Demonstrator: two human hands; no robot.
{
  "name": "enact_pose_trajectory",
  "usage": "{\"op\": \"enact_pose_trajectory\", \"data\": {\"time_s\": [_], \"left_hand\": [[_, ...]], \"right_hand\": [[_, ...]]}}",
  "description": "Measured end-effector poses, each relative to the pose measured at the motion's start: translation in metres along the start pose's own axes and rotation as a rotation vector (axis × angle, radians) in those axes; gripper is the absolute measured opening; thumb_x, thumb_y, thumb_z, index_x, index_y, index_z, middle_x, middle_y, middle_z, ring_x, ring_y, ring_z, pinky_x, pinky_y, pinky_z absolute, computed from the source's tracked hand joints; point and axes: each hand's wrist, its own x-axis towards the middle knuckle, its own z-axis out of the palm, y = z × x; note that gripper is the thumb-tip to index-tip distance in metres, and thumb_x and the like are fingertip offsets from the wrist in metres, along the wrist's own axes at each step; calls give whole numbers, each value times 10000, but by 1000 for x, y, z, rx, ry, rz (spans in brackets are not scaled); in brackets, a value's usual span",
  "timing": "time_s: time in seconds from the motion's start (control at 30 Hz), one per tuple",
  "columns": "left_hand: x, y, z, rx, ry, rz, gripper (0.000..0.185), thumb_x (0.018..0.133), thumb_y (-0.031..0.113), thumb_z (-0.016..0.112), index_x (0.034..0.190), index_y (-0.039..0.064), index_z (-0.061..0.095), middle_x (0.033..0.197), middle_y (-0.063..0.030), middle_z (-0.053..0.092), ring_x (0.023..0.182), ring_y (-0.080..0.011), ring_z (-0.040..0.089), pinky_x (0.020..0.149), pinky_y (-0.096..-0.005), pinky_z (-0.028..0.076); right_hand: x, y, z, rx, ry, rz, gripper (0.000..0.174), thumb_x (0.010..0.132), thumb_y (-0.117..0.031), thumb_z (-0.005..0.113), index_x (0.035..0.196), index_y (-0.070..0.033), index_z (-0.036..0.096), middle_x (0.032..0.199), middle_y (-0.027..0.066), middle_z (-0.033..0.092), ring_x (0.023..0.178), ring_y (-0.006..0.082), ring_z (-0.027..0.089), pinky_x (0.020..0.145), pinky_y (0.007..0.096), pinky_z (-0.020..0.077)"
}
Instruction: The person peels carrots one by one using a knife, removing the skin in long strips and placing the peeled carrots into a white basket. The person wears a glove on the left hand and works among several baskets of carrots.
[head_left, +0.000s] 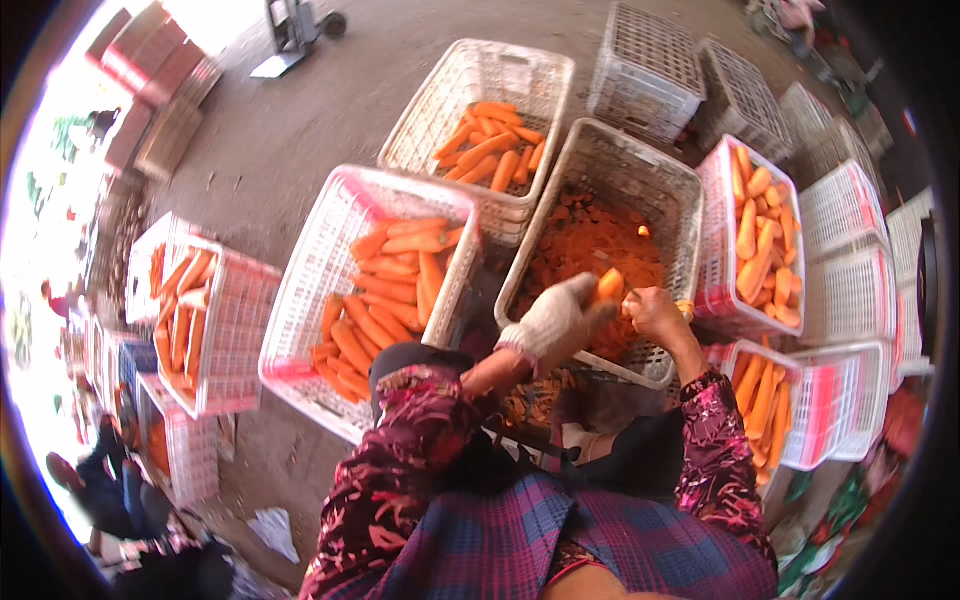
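My left hand (551, 319), in a white knitted glove, grips a carrot (610, 283) with its pale orange tip pointing up and right. Close beside that tip is my bare right hand (654, 315), its fingers curled; whatever they may hold is hidden. A small yellow-orange piece (684, 307) shows at the crate rim by my right wrist, and I cannot tell what it is. Both hands are over a dirty plastic crate (634, 146), which contains a heap of carrot peelings (585, 240) and cut bits. More scraps (544, 394) lie below its near edge.
Crates of carrots stand to the left (300, 300), beyond (420, 112), at right (705, 277) and far left (240, 322). Upturned crates (649, 60) stand behind. A hand truck (292, 45) is on the far floor (247, 127). Another person (127, 487) is at lower left.
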Motion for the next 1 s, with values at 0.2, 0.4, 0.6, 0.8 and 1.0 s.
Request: {"op": "enact_pose_trajectory", "data": {"time_s": [0.2,0.4,0.6,0.8,1.0], "left_hand": [[51,7,-50,-662,625,42,394,966,391,663,1029,4,634,764,-102,647,719,-244,676,579,-381,526],[15,55,-52,-1270,144,-88,94,999,131,563,963,57,518,757,-22,489,601,-132,503,526,-268,463],[-45,55,-151,-905,556,287,323,1005,225,633,1209,-23,596,916,-102,677,781,-208,689,724,-337,595],[-133,-132,-281,-66,1007,-437,377,966,297,578,1101,-35,697,807,-102,678,730,-181,629,692,-336,517],[-251,-252,-277,463,646,-991,538,915,448,581,1140,-21,717,1079,-252,723,1036,-382,706,875,-477,526]], "right_hand": [[12,-12,-9,438,-13,209,201,969,-194,602,812,-80,654,562,-32,523,437,65,463,408,247,357],[25,-47,-12,417,-19,185,187,1009,-165,610,869,-52,662,585,-40,516,464,43,454,422,225,350],[37,-62,-2,440,-30,124,164,1030,-170,612,933,-56,678,642,-46,531,512,37,470,451,201,373],[44,-63,-7,459,0,218,156,1029,-192,624,947,-72,681,674,-45,539,534,38,477,464,202,377],[52,-62,1,357,-26,249,146,1024,-193,636,962,-70,683,686,-43,549,541,37,483,468,200,372]]}}
